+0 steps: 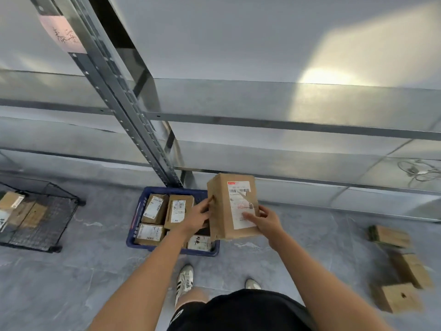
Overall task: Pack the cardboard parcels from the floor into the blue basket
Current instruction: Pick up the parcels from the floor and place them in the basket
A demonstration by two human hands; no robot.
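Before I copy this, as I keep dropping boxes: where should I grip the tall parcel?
By its two long sides, one hand from each side, as the left hand and right hand do now. The parcel stands upright and looks too broad for one hand to span.

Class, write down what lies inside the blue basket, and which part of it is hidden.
At least four labelled cardboard parcels lie inside the blue basket. The left hand and the held parcel cover its right side; contents there cannot be seen.
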